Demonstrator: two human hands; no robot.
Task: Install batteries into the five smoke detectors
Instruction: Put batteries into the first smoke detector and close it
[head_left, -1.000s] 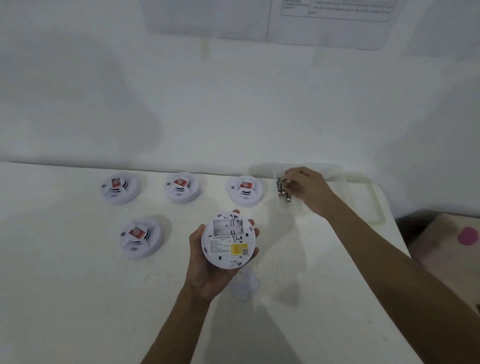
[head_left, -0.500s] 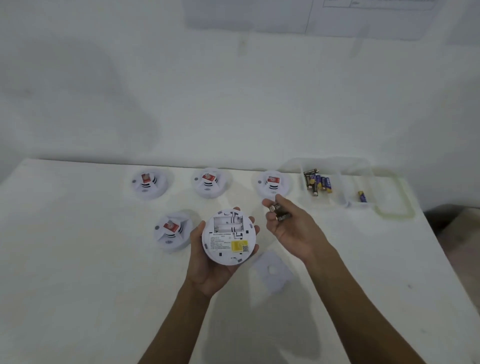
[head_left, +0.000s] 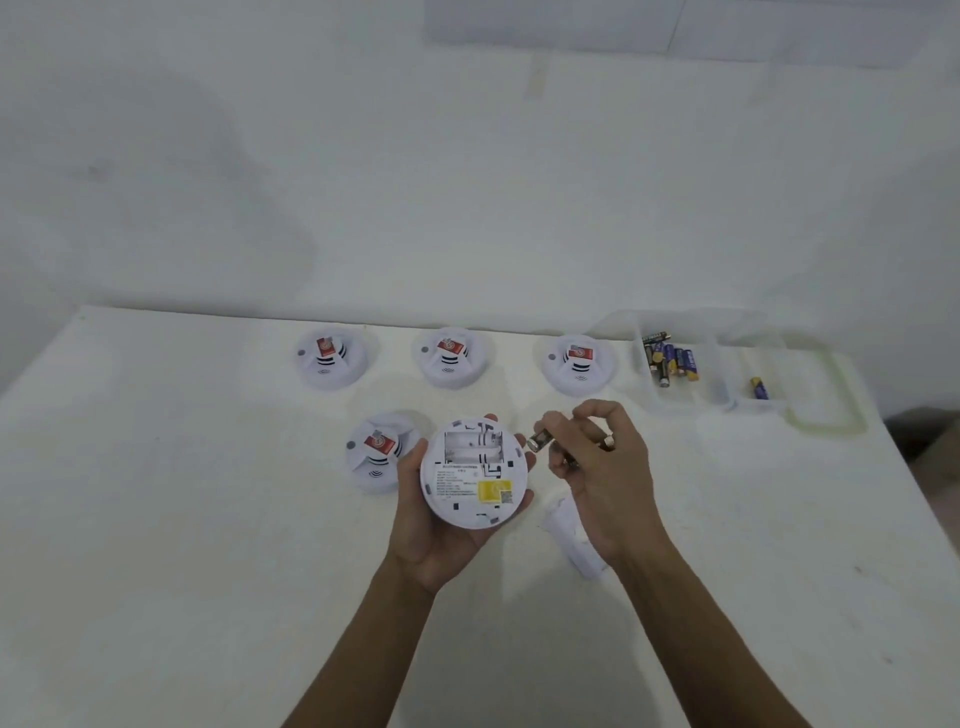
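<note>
obst: back-row detectors (head_left: 451, 358), battery box (head_left: 691, 397) (far rt) | pass: table (head_left: 182, 545) near-left

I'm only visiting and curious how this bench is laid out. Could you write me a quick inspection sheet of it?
Surface: white table, set against a wall.
Job's things: one detector held back up, battery bay empty; four more detectors face up on the table; batteries in a clear box, a lone battery in its side compartment.
Clutter: white plastic piece lying by the right wrist.
Hands: left hand cradles the detector; right hand pinches a battery beside it, with others seemingly tucked in its fingers.
Cables: nothing seen.
Surroundings: white wall, paper stuck at the top.
</note>
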